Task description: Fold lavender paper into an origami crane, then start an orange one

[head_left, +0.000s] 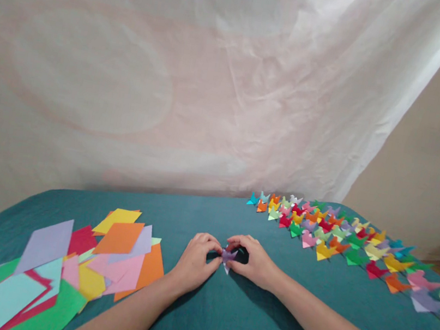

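Observation:
A small purple folded paper piece (228,255) rests on the teal tablecloth (230,321) at the middle of the table. My left hand (195,262) pinches its left side with closed fingers. My right hand (252,260) pinches its right side, fingers curled over it. Both forearms reach in from the bottom edge. Most of the paper piece is hidden between the fingertips.
A loose pile of flat coloured paper sheets (76,267) lies at the left. Several finished folded paper figures (341,235) in many colours stand in rows at the right, running to the table's right edge. A white cloth backdrop (174,81) hangs behind the table.

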A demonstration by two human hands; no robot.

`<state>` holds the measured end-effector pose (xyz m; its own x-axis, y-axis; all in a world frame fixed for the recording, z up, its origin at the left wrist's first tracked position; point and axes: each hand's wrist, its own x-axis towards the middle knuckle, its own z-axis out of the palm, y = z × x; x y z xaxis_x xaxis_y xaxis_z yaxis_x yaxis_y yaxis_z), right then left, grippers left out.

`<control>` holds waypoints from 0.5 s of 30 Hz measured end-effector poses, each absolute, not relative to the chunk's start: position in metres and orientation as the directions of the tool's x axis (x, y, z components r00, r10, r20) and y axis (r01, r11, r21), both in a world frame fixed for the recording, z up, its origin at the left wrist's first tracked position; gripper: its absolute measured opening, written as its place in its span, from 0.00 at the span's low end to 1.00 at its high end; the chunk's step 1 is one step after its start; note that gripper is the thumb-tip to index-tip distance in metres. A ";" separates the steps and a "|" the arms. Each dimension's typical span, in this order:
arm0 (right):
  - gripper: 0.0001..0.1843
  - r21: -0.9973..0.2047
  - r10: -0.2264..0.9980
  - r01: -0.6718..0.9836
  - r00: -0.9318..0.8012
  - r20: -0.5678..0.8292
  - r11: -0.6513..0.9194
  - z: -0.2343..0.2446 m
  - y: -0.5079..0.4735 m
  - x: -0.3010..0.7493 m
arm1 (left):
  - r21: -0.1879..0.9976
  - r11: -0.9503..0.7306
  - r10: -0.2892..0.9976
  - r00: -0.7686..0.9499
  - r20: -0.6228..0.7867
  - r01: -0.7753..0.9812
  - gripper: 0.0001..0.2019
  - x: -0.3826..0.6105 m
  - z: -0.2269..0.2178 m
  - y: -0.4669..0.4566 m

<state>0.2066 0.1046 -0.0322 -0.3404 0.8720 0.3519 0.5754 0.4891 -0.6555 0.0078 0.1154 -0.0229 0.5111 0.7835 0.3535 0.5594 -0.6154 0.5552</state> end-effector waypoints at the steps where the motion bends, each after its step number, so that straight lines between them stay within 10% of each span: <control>1: 0.24 -0.654 0.874 0.580 -0.340 0.347 0.485 -0.032 0.105 0.206 | 0.552 -0.616 0.783 0.514 0.351 0.562 0.05 0.008 -0.023 0.115; 15: 0.16 -0.599 0.861 0.620 -0.333 0.384 0.507 -0.031 0.101 0.205 | 0.552 -0.602 0.793 0.511 0.330 0.577 0.03 0.007 -0.024 0.116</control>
